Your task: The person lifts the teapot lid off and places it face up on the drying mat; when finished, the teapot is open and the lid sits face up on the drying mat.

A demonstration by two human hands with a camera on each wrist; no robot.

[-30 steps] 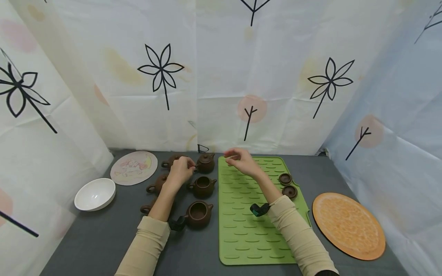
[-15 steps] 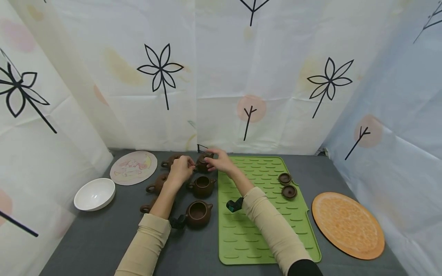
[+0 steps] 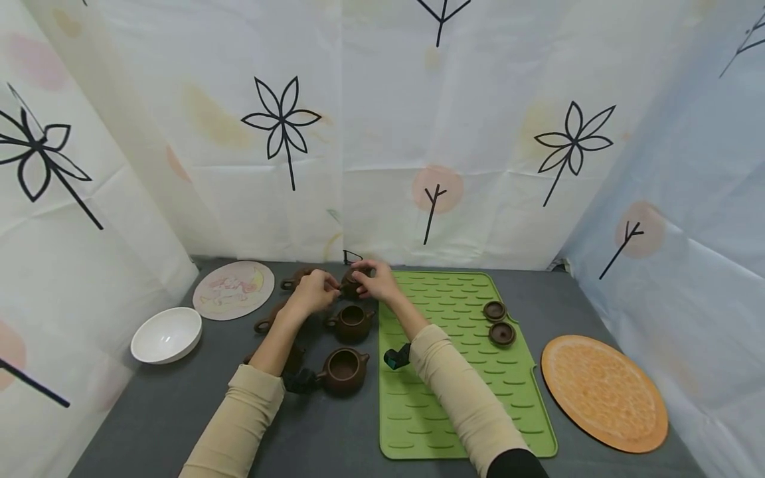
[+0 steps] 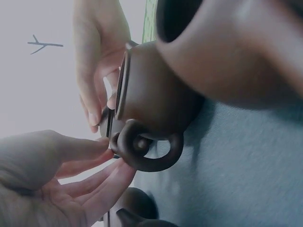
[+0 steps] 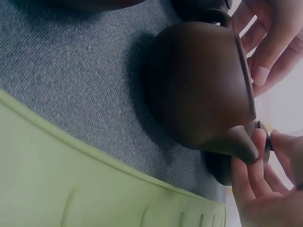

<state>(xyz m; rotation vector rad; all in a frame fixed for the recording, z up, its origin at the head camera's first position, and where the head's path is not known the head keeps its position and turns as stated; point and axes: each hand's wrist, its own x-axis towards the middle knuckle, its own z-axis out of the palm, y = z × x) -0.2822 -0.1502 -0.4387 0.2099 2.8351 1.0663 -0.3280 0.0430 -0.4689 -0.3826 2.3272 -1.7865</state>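
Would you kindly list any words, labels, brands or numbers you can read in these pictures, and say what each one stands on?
None: no readable text in any view.
The curtains carry only drawn flowers and twigs.
The round mat carries a pale picture, no letters I can make out.
The teapot between the left hand and right hand shows no stamp, nor does the green mat.

A makeshift recording booth: printed sheets (image 3: 382, 133) hang as walls round a grey cloth-covered surface (image 3: 179, 411) laid with staged tea ware.
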